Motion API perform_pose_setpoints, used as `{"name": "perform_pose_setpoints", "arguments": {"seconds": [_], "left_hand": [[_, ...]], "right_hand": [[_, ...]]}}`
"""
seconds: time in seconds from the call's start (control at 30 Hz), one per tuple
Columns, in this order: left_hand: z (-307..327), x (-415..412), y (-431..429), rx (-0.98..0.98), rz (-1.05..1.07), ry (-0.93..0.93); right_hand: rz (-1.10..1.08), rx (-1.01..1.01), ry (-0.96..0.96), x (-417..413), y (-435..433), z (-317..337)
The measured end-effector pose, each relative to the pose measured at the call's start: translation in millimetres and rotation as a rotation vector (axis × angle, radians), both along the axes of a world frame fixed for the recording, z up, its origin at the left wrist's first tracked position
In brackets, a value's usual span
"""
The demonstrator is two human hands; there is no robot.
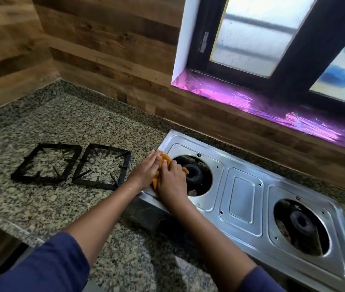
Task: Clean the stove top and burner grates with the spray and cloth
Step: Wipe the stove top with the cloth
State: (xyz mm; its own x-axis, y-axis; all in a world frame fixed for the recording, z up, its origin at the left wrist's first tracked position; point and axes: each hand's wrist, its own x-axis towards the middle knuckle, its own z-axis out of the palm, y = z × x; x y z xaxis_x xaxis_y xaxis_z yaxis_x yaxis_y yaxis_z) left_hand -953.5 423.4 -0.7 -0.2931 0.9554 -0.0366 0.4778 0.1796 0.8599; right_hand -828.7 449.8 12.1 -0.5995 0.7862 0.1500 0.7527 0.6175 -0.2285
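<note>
Blue sleeves (41, 264) fill the bottom of the frame, and from them my forearms run up to the middle, where both hands meet on the orange cloth (164, 159) at the left end of the stove top (243, 199). My right hand (172, 182) lies over the cloth with its fingers bent down round it, grasping it against the steel just beside the left burner (193, 172). My left hand (146, 171) rests alongside, fingers straight and pressing on the cloth's far edge, grasping nothing. Both grates (45, 163) are off the stove and lie side by side on the speckled counter (72, 119) at centre left, apart from the stove. I judge I am at the wiping of the steel top, working its left corner, with the middle panel, the right-hand ring and the grates yet to do. The next move calls for drawing the cloth rightward under firm pressure, skirting the open burner holes so it does not snag. No spray bottle shows anywhere in the frame.
</note>
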Motion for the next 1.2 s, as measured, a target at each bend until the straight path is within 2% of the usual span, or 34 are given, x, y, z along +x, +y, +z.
{"name": "perform_pose_setpoints", "arguments": {"seconds": [0.1,0.2,0.27,0.37,0.5,0.67,0.87,0.97,1.07,1.13,1.2], "left_hand": [[1.0,0.9,-1.8,-0.01,0.005,0.026],[3.5,2.9,-3.1,-0.007,0.014,0.041],[5.1,3.5,-5.1,-0.013,0.019,0.035],[8.6,5.4,-6.6,-0.021,0.014,0.042],[9.5,6.3,-7.6,-0.042,0.017,0.068],[3.3,4.2,-5.0,-0.048,0.019,0.081],[-0.3,4.1,-1.6,-0.034,0.011,0.118],[-3.8,4.4,-0.2,-0.046,-0.012,0.202],[-5.8,5.6,0.7,-0.037,-0.008,0.25],[-5.0,5.8,0.2,-0.035,-0.012,0.259],[-3.2,6.4,-1.5,-0.035,-0.019,0.266]], "right_hand": [[0.201,-0.035,0.045,22.2,-6.6,0.6],[0.336,-0.103,0.195,76.0,-6.8,-7.5],[0.307,-0.15,0.296,119.6,-4.7,-8.7],[0.15,-0.147,0.384,172.6,2.0,-3.3],[0.007,-0.108,0.321,180.8,3.5,-2.9],[0.186,-0.064,0.189,123.9,-16.5,-2.2],[0.081,-0.073,-0.061,40.8,-38.2,1.7],[0.11,-0.076,-0.094,57.2,-40.3,-0.7],[0.167,-0.131,-0.061,106.9,-35.7,-5.5],[0.088,-0.135,-0.021,150.4,-28.9,-9.0],[-0.094,-0.121,-0.02,192.1,-23.3,-9.6]]}}
